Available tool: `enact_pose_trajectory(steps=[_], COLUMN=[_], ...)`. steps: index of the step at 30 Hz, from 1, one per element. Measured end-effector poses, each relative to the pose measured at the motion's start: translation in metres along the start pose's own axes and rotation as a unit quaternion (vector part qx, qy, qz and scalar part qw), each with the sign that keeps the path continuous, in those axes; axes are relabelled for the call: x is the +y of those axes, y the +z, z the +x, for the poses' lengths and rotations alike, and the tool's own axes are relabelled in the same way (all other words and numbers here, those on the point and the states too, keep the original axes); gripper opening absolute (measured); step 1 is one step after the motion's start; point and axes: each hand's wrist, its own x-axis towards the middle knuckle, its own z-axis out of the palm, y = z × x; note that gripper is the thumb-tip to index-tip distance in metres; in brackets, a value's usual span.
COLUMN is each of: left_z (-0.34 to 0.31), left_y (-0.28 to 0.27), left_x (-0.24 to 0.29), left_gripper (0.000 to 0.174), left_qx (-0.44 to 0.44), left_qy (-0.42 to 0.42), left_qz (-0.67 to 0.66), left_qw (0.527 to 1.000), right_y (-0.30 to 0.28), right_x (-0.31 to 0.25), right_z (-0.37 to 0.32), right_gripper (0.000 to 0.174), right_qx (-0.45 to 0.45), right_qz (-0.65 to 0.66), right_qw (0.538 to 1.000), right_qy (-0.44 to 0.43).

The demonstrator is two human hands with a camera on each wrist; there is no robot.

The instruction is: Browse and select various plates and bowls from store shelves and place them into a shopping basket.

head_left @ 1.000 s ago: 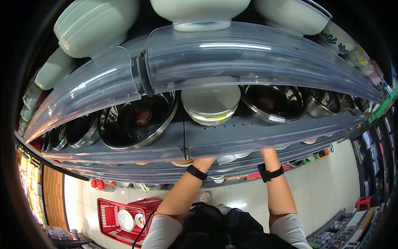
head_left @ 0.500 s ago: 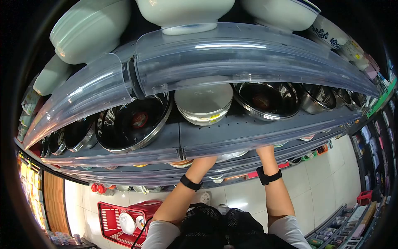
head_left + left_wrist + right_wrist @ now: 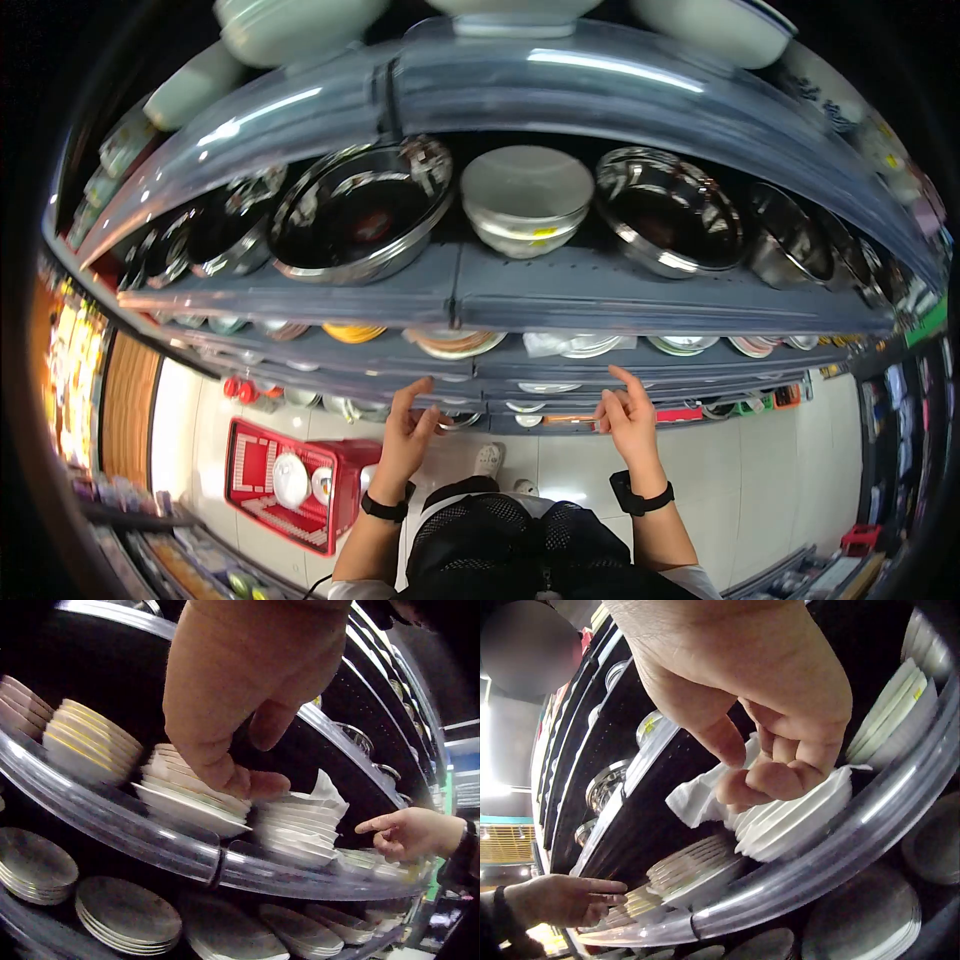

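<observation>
My left hand (image 3: 408, 440) is in front of the lower shelves, fingers loosely bent and holding nothing. Apart from it, my right hand (image 3: 632, 430) points its index finger toward the shelves, the other fingers loosely curled on nothing. Between and beyond them, a stack of white plates (image 3: 582, 344) with thin white wrapping (image 3: 697, 799) stands on a shelf. Left of that is a stack of pinkish plates (image 3: 455, 342), which the left fingers overlap in the left wrist view. Yellow-banded bowls (image 3: 86, 742) are farther left.
Clear plastic guards (image 3: 650, 312) edge the shelves. Above stand steel basins (image 3: 365, 215) beside stacked white bowls (image 3: 525, 190), with large white bowls (image 3: 700, 25) on top. A red basket (image 3: 335, 480) holding white dishes sits on the floor at left.
Both hands have drawn back from the shelf, where the guard hid them, toward the body, and are now fully visible. The head view has shifted, showing more of the lower shelves.
</observation>
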Motion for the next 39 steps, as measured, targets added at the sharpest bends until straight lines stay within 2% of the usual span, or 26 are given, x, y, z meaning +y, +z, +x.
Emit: enact_pose_trajectory(steps=[2,4,9,13,18,20,21,22,23,26,28,29,30,32,33,34,35,36,39], left_z=[-0.023,-0.041,-0.103,-0.159,-0.216,-0.228,-0.233,-0.238,-0.241,-0.248,-0.252,-0.261,-0.27,-0.271,-0.268,-0.26,-0.26,-0.276,-0.263], left_y=[-0.009,-0.008,-0.024,-0.078,-0.164,-0.2,-0.22,-0.242,-0.265,-0.337,-0.384,-0.411,-0.432,-0.46,-0.471,-0.479,-0.49,-0.502,-0.518], left_x=[0.001,0.001,-0.028,-0.052,-0.103,-0.117,-0.129,-0.144,-0.159,-0.219,-0.255,-0.305,-0.334,-0.35,-0.353,-0.348,-0.367,-0.421,-0.423], left_gripper=[0.041,0.04,0.034,0.031,0.033,0.034,0.034,0.034,0.034,0.022,0.032,0.029,0.027,0.031,0.027,0.033,0.034,0.034,0.032], left_qx=[0.034,0.04,0.113,0.216,0.331,0.397,0.415,0.418,0.435,0.507,0.53,0.546,0.537,0.584,0.609,0.631,0.64,0.6,0.639], left_qy=[0.005,-0.028,-0.055,-0.109,-0.116,-0.214,-0.224,-0.222,-0.227,-0.229,-0.246,-0.232,-0.222,-0.264,-0.291,-0.318,-0.344,-0.316,-0.323], left_qz=[0.009,0.005,0.025,0.019,0.037,-0.153,-0.185,-0.191,-0.239,-0.364,-0.412,-0.449,-0.478,-0.467,-0.469,-0.468,-0.471,-0.502,-0.518], left_qw=[0.999,0.999,0.992,0.97,0.936,0.879,0.862,0.86,0.838,0.747,0.699,0.668,0.659,0.609,0.57,0.531,0.501,0.537,0.468], right_y=[0.01,0.023,0.066,0.106,0.148,0.17,0.183,0.198,0.214,0.275,0.318,0.338,0.359,0.395,0.406,0.416,0.422,0.424,0.407], right_x=[0.012,0.023,0.06,0.073,0.079,0.083,0.084,0.088,0.092,0.085,0.084,0.084,0.082,0.077,0.077,0.076,0.074,0.073,0.092], right_z=[-0.004,-0.004,-0.01,-0.026,-0.038,-0.041,-0.043,-0.045,-0.047,-0.065,-0.077,-0.083,-0.088,-0.101,-0.107,-0.113,-0.119,-0.123,-0.136], right_gripper=[0.036,0.035,0.031,0.028,0.018,0.012,0.011,0.011,0.012,0.015,0.015,0.014,0.014,0.015,0.02,0.02,0.021,0.022,0.022], right_qx=[-0.036,-0.083,-0.195,-0.27,-0.339,-0.354,-0.353,-0.356,-0.368,-0.385,-0.425,-0.447,-0.446,-0.462,-0.459,-0.453,-0.457,-0.459,-0.442], right_qz=[0.003,0.005,0.055,0.032,-0.028,-0.067,-0.072,-0.077,-0.088,-0.103,-0.137,-0.143,-0.151,-0.221,-0.276,-0.287,-0.299,-0.31,-0.36], right_qw=[0.999,0.996,0.977,0.959,0.934,0.925,0.924,0.923,0.916,0.903,0.879,0.866,0.865,0.851,0.838,0.837,0.829,0.82,0.806], right_qy=[0.017,0.03,0.067,0.084,0.113,0.119,0.126,0.124,0.131,0.161,0.166,0.17,0.175,0.12,0.103,0.11,0.125,0.14,0.162])
